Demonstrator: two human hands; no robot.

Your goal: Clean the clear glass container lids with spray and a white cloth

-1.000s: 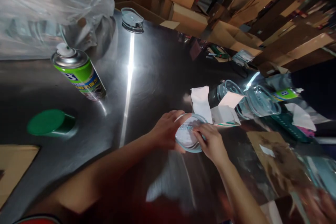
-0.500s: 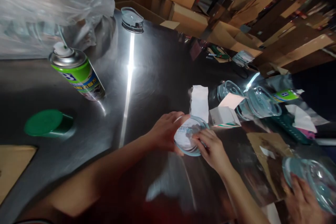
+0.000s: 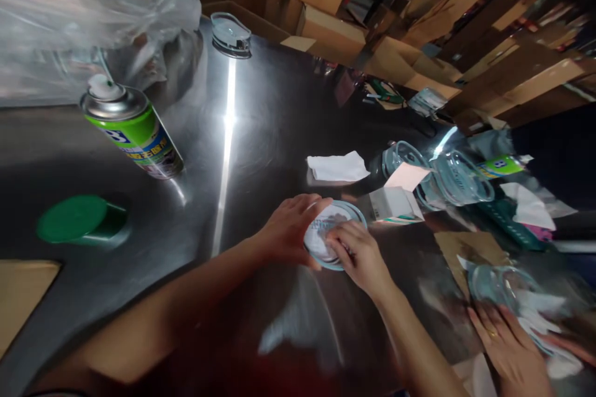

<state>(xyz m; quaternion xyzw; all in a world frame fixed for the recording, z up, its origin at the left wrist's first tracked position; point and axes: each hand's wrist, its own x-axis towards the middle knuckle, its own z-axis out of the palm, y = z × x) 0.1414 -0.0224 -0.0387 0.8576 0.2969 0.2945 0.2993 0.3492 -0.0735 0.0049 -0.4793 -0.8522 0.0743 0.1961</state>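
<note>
A round clear container point(image 3: 357, 211) with a white label on its top is at the near middle of the dark metal table. My left hand point(image 3: 291, 229) wraps its left side, thumb and fingers around the rim. My right hand point(image 3: 356, 254) has its fingers bunched against the label; anything pinched in them is hidden. Just beyond lies a creased white paper point(image 3: 338, 167). Right of the container is a small white box point(image 3: 395, 203) with its flap raised.
A green spray can point(image 3: 139, 133) and a green cap point(image 3: 74, 220) stand at left. Clear containers point(image 3: 459, 177) cluster at right, another point(image 3: 230, 34) at the far edge. A co-worker's hands point(image 3: 507, 338) handle a clear container and white tissue. Plastic wrap point(image 3: 135, 0) lies far left.
The white paper beyond my hands has turned from lengthwise to crosswise. My right hand has shifted slightly left over the label. The co-worker's container has moved left, and white tissue now shows there.
</note>
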